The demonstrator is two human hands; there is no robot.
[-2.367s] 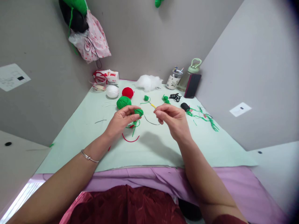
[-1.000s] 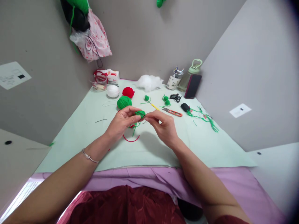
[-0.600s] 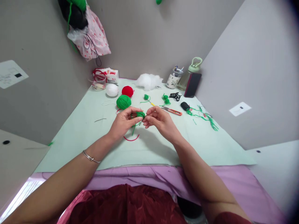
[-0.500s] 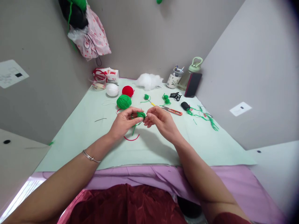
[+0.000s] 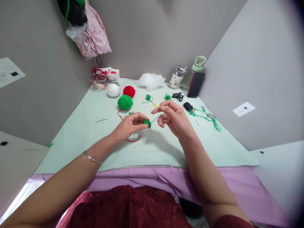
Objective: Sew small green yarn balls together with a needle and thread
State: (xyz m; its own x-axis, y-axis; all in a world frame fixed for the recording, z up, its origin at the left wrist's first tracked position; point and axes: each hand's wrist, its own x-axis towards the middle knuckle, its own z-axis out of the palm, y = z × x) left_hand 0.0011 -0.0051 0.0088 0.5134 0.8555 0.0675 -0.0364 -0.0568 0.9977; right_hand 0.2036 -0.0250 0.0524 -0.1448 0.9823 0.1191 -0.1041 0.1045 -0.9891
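Observation:
My left hand [image 5: 129, 126] pinches a small green crocheted piece [image 5: 147, 123] between thumb and fingers, just above the table. From that piece a thin dark thread [image 5: 154, 120] runs up to my right hand [image 5: 173, 117], which is raised to the right with its fingers curled around the thread. A thin pale line shows near the right fingertips, too fine to name. Close behind the hands lie a yellow-handled crochet hook [image 5: 155, 105] and a small green ball [image 5: 148, 97]. A red yarn strand [image 5: 134, 140] curves on the table under the left hand.
Green [image 5: 125, 102], red [image 5: 129, 91] and white yarn balls [image 5: 113, 90] sit at the left. White stuffing [image 5: 151, 81], a pen cup [image 5: 177, 79], a bottle [image 5: 190, 77] and a phone [image 5: 196, 85] stand behind. Yarn scraps [image 5: 209, 117] and a black claw clip [image 5: 178, 96] lie right.
My right hand has moved up and right, away from the green piece, drawing the dark thread out between the hands. It now covers the orange-handled snips. The left hand has shifted slightly right.

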